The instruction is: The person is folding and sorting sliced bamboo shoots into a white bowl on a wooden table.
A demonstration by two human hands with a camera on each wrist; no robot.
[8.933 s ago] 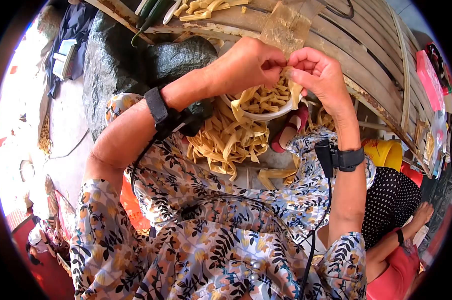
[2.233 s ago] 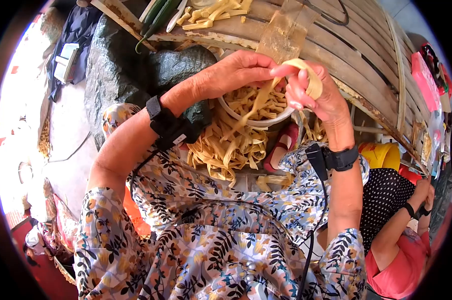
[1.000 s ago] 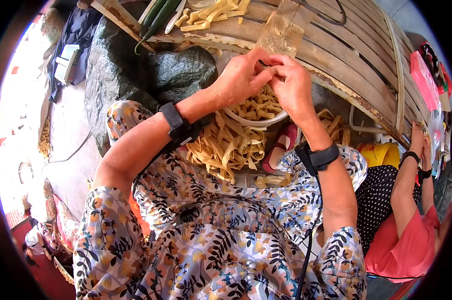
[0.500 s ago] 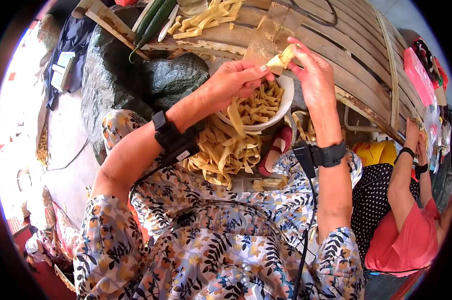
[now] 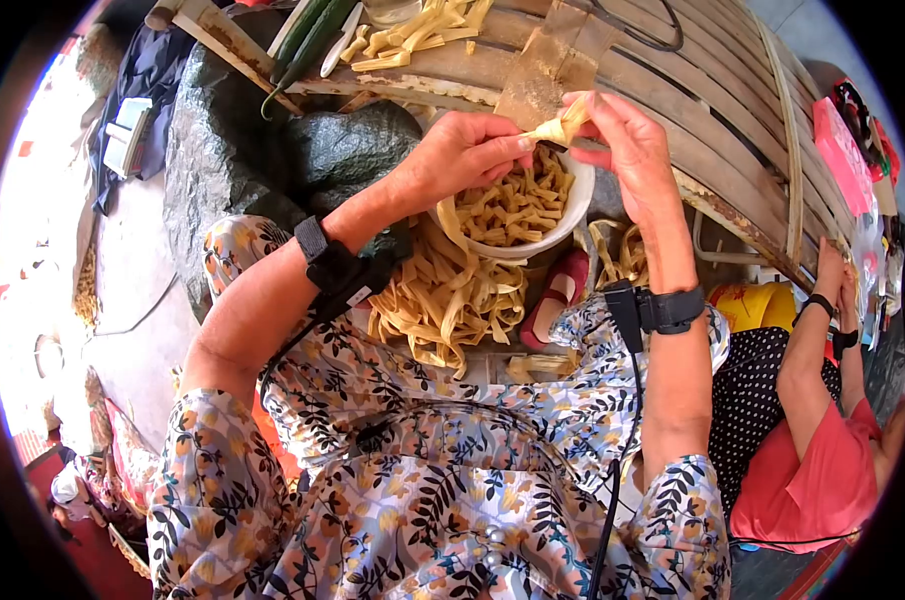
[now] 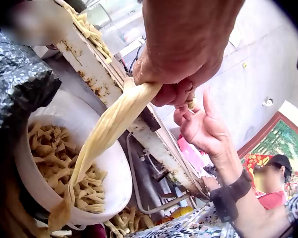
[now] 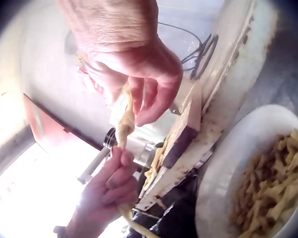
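My left hand [image 5: 458, 158] pinches one end of a knotted, pale yellow strip [image 5: 556, 129], which looks soft and pleated. The fingers of my right hand [image 5: 635, 155] hold its bunched upper end, so the knot spans the gap between both hands. In the left wrist view a long tail of the strip [image 6: 111, 126] hangs from my left hand in front of the white tub [image 6: 120, 191]. Short knotted yellow pieces [image 5: 523, 205] fill much of that tub, below my hands. Loose long strips [image 5: 453, 300] lie heaped on the ground between the legs.
A slatted bench [image 5: 713, 150] runs behind the tub, bearing yellow pieces [image 5: 423, 35] and dark green cucumbers [image 5: 308, 45]. Dark plastic sheeting [image 5: 348, 145] lies left of the tub. A yellow bucket [image 5: 753, 305] and another person [image 5: 813, 470] are at the right.
Half a second ago the hands and the knot were slightly higher; they have lowered a little. One second ago both hands were together at the strip; now they are apart with the knot between them.
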